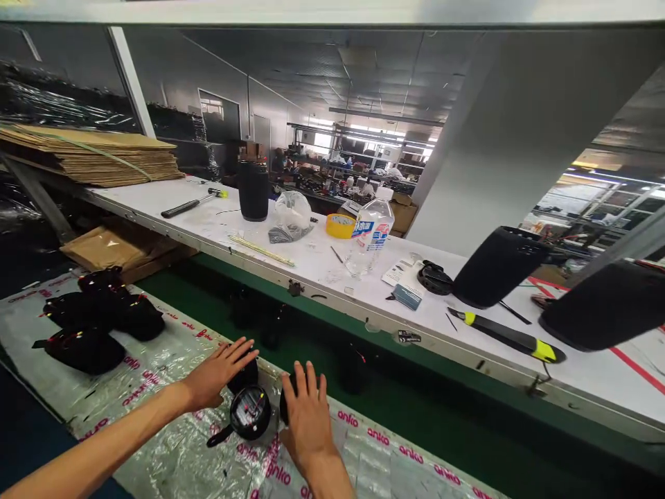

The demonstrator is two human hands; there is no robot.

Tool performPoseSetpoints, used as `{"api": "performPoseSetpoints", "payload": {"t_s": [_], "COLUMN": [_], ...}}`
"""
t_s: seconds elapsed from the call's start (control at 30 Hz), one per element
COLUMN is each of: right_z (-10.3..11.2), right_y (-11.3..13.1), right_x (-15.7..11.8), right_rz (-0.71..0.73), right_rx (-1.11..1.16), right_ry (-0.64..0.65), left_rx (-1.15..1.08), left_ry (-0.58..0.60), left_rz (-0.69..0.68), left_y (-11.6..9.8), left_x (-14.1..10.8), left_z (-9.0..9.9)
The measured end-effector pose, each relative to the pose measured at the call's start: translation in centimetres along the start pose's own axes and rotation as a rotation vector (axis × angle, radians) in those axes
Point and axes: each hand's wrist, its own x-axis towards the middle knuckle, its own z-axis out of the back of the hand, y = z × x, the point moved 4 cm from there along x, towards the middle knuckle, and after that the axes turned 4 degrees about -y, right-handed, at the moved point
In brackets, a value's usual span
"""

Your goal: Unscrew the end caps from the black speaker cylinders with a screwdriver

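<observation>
Between my hands, a black cylindrical speaker-like housing (250,412) stands with its open end up, showing small coloured wire ends and a black strap at its side. My left hand (221,374) lies against a second black cylinder (245,376) just behind it, fingers stretched out across its upper part. To the right, my right hand (309,416) is spread beside a third black cylinder (285,405), which it mostly covers. Whether the palms press on these pieces is hidden. All three rest on the plastic-covered lower surface (176,430) with pink lettering.
Several more black housings (86,346) lie at the left. On the white bench (312,267) above are a hammer (190,206), a plastic bottle (370,235), yellow tape (340,226), a utility knife (509,336) and black cylinders (501,267). Stacked cardboard (98,156) sits far left.
</observation>
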Motion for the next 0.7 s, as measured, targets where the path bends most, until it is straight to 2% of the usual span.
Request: {"api": "performPoseSetpoints", "payload": {"t_s": [0.07,0.17,0.33,0.43,0.5,0.57,0.63,0.7], "right_z": [-1.0,-2.0,-0.9,-0.3,-0.6,-1.3,-2.0,-2.7], "right_y": [0.3,-0.1,-1.1,0.0,1.6,3.2,4.2,4.6], "right_x": [1.9,2.7,0.6,-0.9,-1.4,-1.3,-0.7,-0.1], "right_rz": [0.024,-0.014,-0.09,-0.033,0.074,0.156,0.18,0.168], "right_rx": [0.0,-0.003,-0.006,-0.008,-0.006,-0.013,-0.031,-0.05], "right_ry": [0.024,0.042,0.013,0.011,0.028,0.045,0.067,0.091], "left_rx": [0.033,0.062,0.08,0.082,0.079,0.055,0.007,-0.049], "left_ry": [0.04,0.037,0.003,-0.015,-0.019,-0.001,-0.092,-0.185], "left_rz": [-0.063,-0.087,-0.046,-0.029,-0.032,-0.055,-0.054,-0.03], "left_y": [-0.4,-0.5,0.3,0.5,0.8,1.3,2.0,2.5], "left_x": [0.9,1.7,0.5,-1.2,-2.3,-3.2,-4.0,-4.6], "left_z": [-0.3,-0.2,1.2,1.6,0.7,-1.3,-3.0,-3.9]}}
